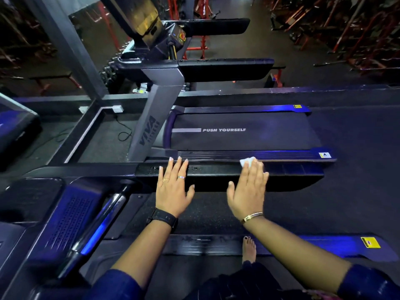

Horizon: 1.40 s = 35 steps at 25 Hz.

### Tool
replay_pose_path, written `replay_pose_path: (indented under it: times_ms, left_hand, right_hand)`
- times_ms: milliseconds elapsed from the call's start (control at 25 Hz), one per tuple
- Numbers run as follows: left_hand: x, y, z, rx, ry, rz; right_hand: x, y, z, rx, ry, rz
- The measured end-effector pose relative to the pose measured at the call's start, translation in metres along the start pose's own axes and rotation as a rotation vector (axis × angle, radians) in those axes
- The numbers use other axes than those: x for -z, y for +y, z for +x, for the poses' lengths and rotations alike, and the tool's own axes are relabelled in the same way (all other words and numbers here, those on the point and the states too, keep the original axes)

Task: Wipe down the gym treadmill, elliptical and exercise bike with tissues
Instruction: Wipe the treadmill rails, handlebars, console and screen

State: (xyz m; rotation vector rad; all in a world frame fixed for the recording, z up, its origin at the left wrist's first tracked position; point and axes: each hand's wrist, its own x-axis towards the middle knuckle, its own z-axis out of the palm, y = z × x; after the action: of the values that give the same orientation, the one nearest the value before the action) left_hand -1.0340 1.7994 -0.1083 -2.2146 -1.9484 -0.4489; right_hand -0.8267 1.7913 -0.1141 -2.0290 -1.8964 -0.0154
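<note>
The small white tissue [247, 161] sits a little right of the middle of the picture, on top of the long black side bar [292, 174] of the treadmill [194, 244]. The right hand [249, 191] lies flat on it with straight fingers and presses it down; only a corner of the tissue peeks out past the fingertips. The left hand [173, 187] lies flat on the same bar, just left of the middle, fingers spread, and holds nothing.

The tissue is only pressed, not pinched. I think it could slip out from under the fingers, or tear and leave bits, if the hand slides fast. There are wet spots [155, 168] on the bar by the left hand, so a hand could slide too.

The bar looks smooth and dark. Low in the picture a bare foot [249, 249] stands on the treadmill's side strip. Behind the bar is another treadmill [238, 135] with "PUSH YOURSELF" on its belt. The room is dim, with blue light and red racks [357, 29] at the upper right.
</note>
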Motion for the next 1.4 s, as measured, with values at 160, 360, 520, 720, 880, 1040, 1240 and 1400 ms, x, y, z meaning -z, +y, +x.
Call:
replay_pose_path:
  times_ms: [160, 360, 520, 720, 880, 1040, 1240, 1400]
  left_hand:
    - [0.005, -0.026, -0.010, 0.091, -0.007, 0.040]
    - [0.012, -0.052, -0.019, 0.211, -0.038, 0.036]
    - [0.016, -0.068, -0.028, 0.278, -0.076, 0.029]
    - [0.022, -0.085, -0.035, 0.326, -0.051, 0.060]
    - [0.036, -0.089, -0.040, 0.401, -0.110, 0.159]
    - [0.051, -0.096, -0.043, 0.371, -0.258, 0.329]
    - [0.056, -0.106, -0.045, 0.335, -0.364, 0.266]
    - [0.056, -0.107, -0.045, 0.332, -0.395, 0.229]
  right_hand:
    - [-0.011, -0.046, -0.002, 0.389, -0.044, -0.079]
    - [0.000, -0.013, 0.016, 0.616, 0.015, -0.197]
    - [0.000, -0.027, 0.001, 0.344, -0.076, -0.255]
    - [0.000, -0.096, -0.001, 0.523, -0.214, -0.197]
    - [0.005, -0.110, 0.019, 0.847, -0.301, -0.122]
    - [0.006, -0.085, 0.006, 0.565, -0.145, -0.309]
    - [0.010, -0.103, -0.014, 0.410, -0.230, -0.534]
    - [0.012, -0.142, 0.006, 0.681, -0.318, -0.372]
